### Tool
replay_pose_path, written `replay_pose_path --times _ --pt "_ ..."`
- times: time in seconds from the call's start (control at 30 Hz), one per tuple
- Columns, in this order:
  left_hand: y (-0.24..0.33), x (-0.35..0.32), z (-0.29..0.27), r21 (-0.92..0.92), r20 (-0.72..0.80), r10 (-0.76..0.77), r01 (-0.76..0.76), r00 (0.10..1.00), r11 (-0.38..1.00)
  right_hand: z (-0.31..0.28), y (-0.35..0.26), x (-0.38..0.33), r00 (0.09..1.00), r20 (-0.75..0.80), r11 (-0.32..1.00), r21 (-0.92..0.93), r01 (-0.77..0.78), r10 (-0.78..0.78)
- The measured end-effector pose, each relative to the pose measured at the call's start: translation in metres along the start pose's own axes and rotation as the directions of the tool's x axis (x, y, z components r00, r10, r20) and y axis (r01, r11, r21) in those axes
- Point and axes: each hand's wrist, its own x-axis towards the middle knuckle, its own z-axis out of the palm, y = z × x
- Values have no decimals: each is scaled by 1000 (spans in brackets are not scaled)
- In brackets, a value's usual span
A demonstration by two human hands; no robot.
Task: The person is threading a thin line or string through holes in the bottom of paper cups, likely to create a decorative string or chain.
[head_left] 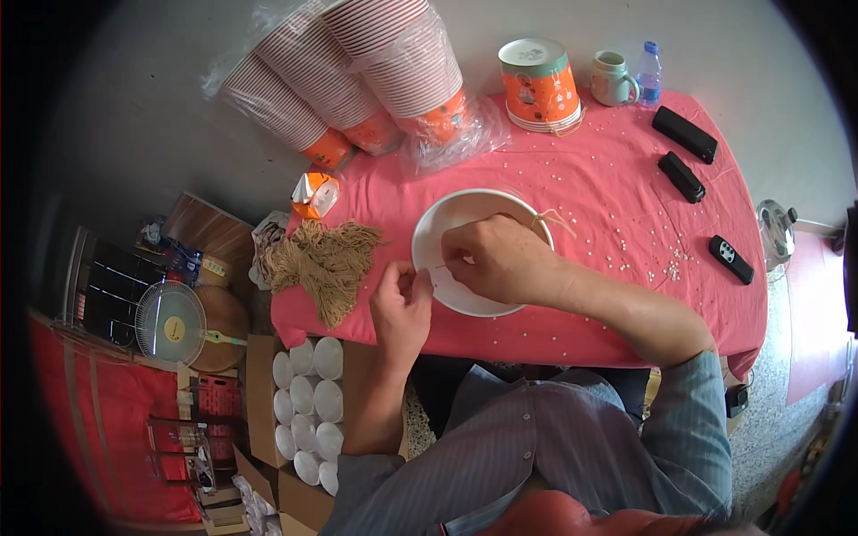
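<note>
A white-lined paper bucket point(478, 201) stands mouth up on the pink-covered table in front of me. A tan cord point(559, 220) is fastened at its right rim. Over the bucket's mouth, my right hand point(508, 259) has curled fingers, with a short thin piece of cord point(440, 266) showing by its fingertips. My left hand point(402, 308) is at the left rim, thumb and forefinger closed on the bucket's edge; the fingertips are partly hidden. A bundle of loose tan cords point(326, 268) lies left of the bucket, near my left hand.
Wrapped stacks of paper buckets point(393, 71) and an upturned orange bucket stack point(540, 85) stand at the back, beside a mug point(613, 80) and a bottle point(650, 71). White bits point(617, 259) and black devices point(685, 134) lie right. A carton point(262, 393) holds clear cups.
</note>
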Motion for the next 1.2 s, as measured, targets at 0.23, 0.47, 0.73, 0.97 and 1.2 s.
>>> replay_pose_path --times 0.23,0.47,0.73,0.97,1.2 --pt "10 -10 -22 92 103 83 -93 991 991 6 -6 -8 985 171 999 39 32 -38" --pt "14 -16 -22 48 137 43 -50 990 998 11 -9 -11 978 204 999 18 32 -35" --pt "12 -15 -20 59 141 87 -96 986 994 3 -10 -10 969 244 999 31 43 -49" --pt "13 -15 -19 80 154 107 -121 982 989 3 -9 -10 955 293 998 57 39 -54" --pt "14 -14 -19 67 175 115 -128 978 989 1 -11 -9 949 314 999 27 24 -32"
